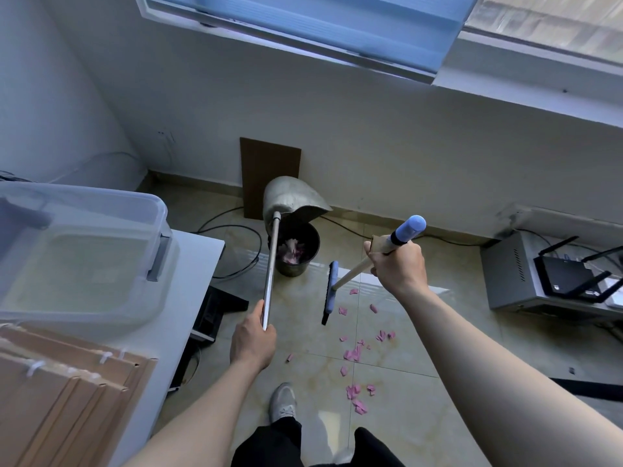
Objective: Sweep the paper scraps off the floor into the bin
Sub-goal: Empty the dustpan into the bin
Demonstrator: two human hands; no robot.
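My left hand (pixel 252 338) grips the metal handle of a grey dustpan (pixel 292 201). The pan is tipped upside down over a black bin (pixel 296 252) near the wall, and pink scraps show inside the bin. My right hand (pixel 397 266) holds the wooden shaft of a broom, just below its blue cap. The blue broom head (pixel 329 291) rests on the tiled floor to the right of the bin. Several pink paper scraps (pixel 354 353) lie scattered on the floor in front of the broom head, reaching down toward my shoe.
A white table (pixel 199 284) at left carries a clear plastic box (pixel 77 251) and cardboard folders. Black cables run along the floor by the wall. A brown board (pixel 269 170) leans behind the bin. At right, a grey metal cabinet (pixel 505 271) bears a black router.
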